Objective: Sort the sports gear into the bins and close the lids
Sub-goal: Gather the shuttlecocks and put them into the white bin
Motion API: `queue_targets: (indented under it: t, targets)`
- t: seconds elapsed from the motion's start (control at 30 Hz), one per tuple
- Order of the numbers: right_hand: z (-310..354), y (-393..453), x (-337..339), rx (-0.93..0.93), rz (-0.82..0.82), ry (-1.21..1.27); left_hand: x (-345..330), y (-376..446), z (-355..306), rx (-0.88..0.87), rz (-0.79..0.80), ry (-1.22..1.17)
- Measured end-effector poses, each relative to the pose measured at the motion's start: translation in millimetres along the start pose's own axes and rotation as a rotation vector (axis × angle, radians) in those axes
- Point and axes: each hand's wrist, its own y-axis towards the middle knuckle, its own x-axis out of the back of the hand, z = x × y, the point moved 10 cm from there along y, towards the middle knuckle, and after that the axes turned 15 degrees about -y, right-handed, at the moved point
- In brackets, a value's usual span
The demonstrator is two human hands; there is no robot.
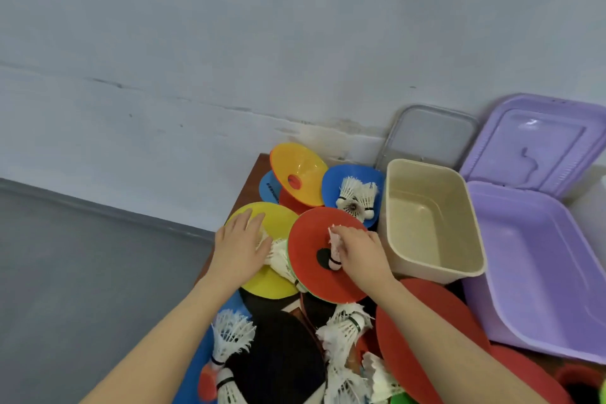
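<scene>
While the upper half of the frame is just pale wall, all the action sits in the lower right. Biggest thing there is the purple bin (537, 279) at the right edge, open, with its purple lid (537, 141) leaning against the wall right behind it. Just left of it, touching or nearly so, is the beige bin (433, 223), also open and nothing in it that I can see, and a grey clear-ish lid (429, 134) is propped on the wall behind that one.

Then the pile of gear on the brown table (252, 180), center bottom. A big red paddle (426, 338) lies under the right forearm, a black paddle face (282, 357) sits at the bottom middle. Flat disc cones are scattered around: a yellow cone (272, 279) under the left hand, a red cone (314, 275) overlapping it, an orange cone (301, 170) tipped up near the wall, and a blue cone (354, 180) holding a few shuttlecocks.

The left hand (239, 239) lies flat on the yellow cone, fingers straight and together, touching some white feathers at its edge. The right hand (357, 252) is over the red cone, fingertips pinching a white shuttlecock (334, 249) by its feathers, cork end down by the cone's center hole. More loose shuttlecocks (344, 331) are heaped at the bottom center.
</scene>
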Motion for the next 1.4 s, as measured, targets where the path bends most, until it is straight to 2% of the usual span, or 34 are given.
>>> queue_targets:
  t: [0.2, 0.33, 0.63, 0.8, 0.97, 1.4]
  targets:
    - [-3, -9, 22, 0.030, -0.211, 0.153, -4, 11, 18, -0.006, 0.028, 0.002]
    - [-3, -10, 27, 0.027, -0.207, 0.186, -7, 17, 14, -0.072, 0.027, -0.055]
    - [-9, -16, 47, 0.029, -0.295, 0.252, 31, 9, -21, -0.250, -0.213, -0.226]
    - [-29, -22, 80, 0.012, -0.399, 0.256, 45, 15, -79, -0.411, -0.264, -0.207]
    - [-76, -48, 121, -0.092, -0.533, 0.194, 36, 17, -155, -0.553, -0.258, -0.237]
    - [-288, -183, 183, -0.235, -0.713, 0.180, -99, -15, -397, -0.792, -0.117, -0.385]
